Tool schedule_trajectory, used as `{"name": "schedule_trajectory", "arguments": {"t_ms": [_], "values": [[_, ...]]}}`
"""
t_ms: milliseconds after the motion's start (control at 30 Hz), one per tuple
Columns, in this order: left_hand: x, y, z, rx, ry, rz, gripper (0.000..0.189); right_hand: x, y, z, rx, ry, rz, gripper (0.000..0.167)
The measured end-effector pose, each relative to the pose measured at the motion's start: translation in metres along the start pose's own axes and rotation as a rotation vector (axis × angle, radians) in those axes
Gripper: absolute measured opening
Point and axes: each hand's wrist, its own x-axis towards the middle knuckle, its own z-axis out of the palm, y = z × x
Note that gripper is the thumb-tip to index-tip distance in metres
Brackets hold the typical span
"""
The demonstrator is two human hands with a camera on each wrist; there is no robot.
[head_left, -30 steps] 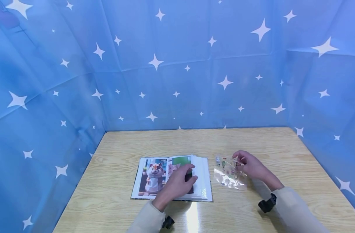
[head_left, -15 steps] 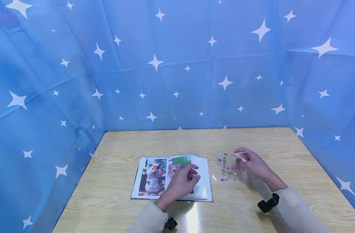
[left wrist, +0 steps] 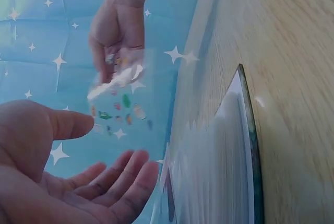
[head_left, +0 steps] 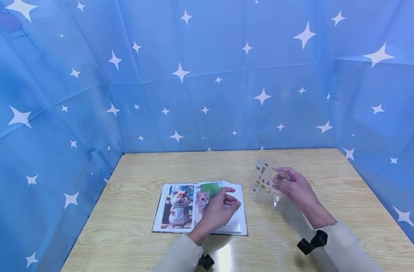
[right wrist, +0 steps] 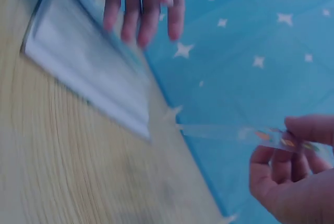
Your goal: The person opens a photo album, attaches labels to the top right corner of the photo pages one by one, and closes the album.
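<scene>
My right hand [head_left: 297, 190] pinches a clear sheet of small colourful stickers [head_left: 263, 176] by its right side, raised over the table right of the book. In the right wrist view the sticker sheet [right wrist: 229, 132] appears nearly edge-on between thumb and fingers. My left hand [head_left: 216, 210], fingers loosely bent and holding nothing, hovers over the right page of an open photo album [head_left: 240, 221]. A hamster picture [head_left: 180, 209] fills the left page; a cat picture [head_left: 202, 200] on the right is partly covered by that hand. In the left wrist view its thumb and fingers [left wrist: 117, 192] stand apart.
The album lies on a light wood-grain table [head_left: 125, 211]. Behind it and along both sides hangs a blue cloth [head_left: 220, 94] with white stars. Each wrist carries a small black device [head_left: 312, 241].
My right hand has lifted the sticker sheet higher and tilted it. My left hand has risen from the album page and shifted right, uncovering more of the cat picture.
</scene>
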Motion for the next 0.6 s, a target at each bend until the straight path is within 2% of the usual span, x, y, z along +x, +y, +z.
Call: {"name": "schedule_trajectory", "arguments": {"t_ms": [167,300,467,533,600], "values": [[0.004,0.004,0.004,-0.069,0.047,-0.037,0.052,-0.005,-0.001,0.018,0.179,0.02,-0.017,0.03],[0.008,0.008,0.009,-0.163,0.09,-0.07,0.063,-0.011,0.003,0.033,0.246,0.059,-0.025,0.03],[0.01,0.012,0.016,-0.262,0.13,-0.164,0.075,-0.017,0.011,0.048,0.301,0.109,-0.049,0.032],[0.011,0.013,0.017,-0.308,0.151,-0.165,0.077,-0.019,0.015,0.053,0.302,0.119,-0.051,0.036],[0.012,0.013,0.018,-0.365,0.186,-0.122,0.074,-0.02,0.019,0.057,0.279,0.124,-0.049,0.041]]}}
